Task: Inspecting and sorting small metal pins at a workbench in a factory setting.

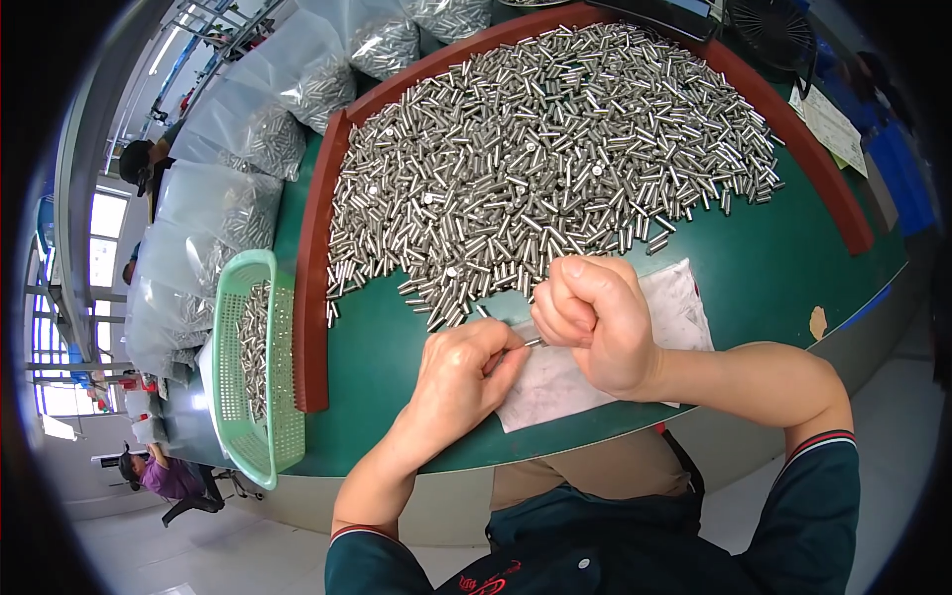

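My left hand (458,369) is closed in a pinch over the near edge of the pile. A thin metal piece (535,343) juts from its fingertips toward my right hand (600,322). That right hand is a closed fist, thumb on top, and whatever it holds is hidden inside the fingers. Under both hands lies a white, smudged cloth (560,392) on the green table (773,288). Just beyond them spreads a large heap of short shiny metal pins (535,149).
A red-brown rail (315,268) borders the heap. On the left stands a light green basket (281,421) partly filled with pins. Clear plastic bags of pins (268,139) line the table's far left. A black fan (772,30) is at the far right. Other people (174,478) are at the left.
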Demonstrator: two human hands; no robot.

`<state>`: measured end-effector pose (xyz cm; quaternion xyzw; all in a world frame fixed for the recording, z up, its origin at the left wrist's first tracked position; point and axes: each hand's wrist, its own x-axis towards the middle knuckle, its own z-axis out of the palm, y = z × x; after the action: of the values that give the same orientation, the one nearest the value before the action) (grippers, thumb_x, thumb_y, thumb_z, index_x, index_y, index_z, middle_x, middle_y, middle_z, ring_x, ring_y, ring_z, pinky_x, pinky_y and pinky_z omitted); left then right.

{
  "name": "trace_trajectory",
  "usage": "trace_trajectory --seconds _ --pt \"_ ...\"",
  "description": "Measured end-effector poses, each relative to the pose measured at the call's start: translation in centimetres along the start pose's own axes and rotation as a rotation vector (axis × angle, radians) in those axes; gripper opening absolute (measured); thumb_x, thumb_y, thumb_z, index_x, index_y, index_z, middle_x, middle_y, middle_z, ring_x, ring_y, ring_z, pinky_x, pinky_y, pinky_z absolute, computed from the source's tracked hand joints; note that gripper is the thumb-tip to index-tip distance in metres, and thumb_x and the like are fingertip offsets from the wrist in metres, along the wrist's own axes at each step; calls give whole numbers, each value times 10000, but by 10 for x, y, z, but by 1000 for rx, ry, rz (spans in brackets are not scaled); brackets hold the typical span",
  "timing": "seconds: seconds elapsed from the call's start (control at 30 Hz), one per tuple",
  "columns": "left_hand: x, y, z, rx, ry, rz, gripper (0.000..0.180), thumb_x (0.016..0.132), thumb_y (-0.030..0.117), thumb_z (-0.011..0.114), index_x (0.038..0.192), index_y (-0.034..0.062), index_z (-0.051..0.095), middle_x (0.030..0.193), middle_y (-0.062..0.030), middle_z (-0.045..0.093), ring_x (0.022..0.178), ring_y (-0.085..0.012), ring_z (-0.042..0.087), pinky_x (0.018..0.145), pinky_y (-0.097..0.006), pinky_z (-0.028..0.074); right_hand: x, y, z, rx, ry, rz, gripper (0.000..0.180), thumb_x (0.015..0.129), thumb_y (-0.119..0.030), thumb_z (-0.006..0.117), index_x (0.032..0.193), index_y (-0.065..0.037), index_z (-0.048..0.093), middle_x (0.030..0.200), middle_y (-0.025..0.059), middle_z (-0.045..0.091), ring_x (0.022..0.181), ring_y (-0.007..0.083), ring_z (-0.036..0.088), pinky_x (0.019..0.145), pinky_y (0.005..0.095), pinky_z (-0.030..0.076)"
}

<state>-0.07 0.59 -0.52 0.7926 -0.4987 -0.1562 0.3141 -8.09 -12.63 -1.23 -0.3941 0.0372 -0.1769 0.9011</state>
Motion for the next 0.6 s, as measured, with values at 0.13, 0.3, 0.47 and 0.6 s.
trace_trajectory --seconds 0.13,0.3,0.47,0.6 --pt "0 0 0 3 -5 4 90 663 12 605 637 4 520 516 -89 469 442 -234 473 413 -327 361 -2 4 2 -42 -12 -10 374 853 -187 330 494 -97 272 433 -18 258 407 75 197 404 234 181" --pt "4 4 0 -7 -8 13 95 675 9 592 632 0 508 523 -112 471 461 -275 482 427 -350 370 -5 6 3 -164 -30 -44 304 807 -139 386 534 -38 296 498 -15 298 485 60 251 430 239 222" --pt "3 3 0 -4 6 20 92 681 13 589 636 0 510 529 -119 475 466 -286 485 431 -357 371 -2 7 6 -221 -36 -84 283 790 -125 394 540 -31 301 504 -15 308 493 57 257 432 243 228" --pt "0 3 -7 -85 -11 -107 88 710 39 588 659 -1 527 495 -50 459 417 -146 433 409 -268 344 -4 3 7 -136 -7 -28 360 843 -158 335 498 -86 260 447 -17 248 418 76 215 417 236 186"
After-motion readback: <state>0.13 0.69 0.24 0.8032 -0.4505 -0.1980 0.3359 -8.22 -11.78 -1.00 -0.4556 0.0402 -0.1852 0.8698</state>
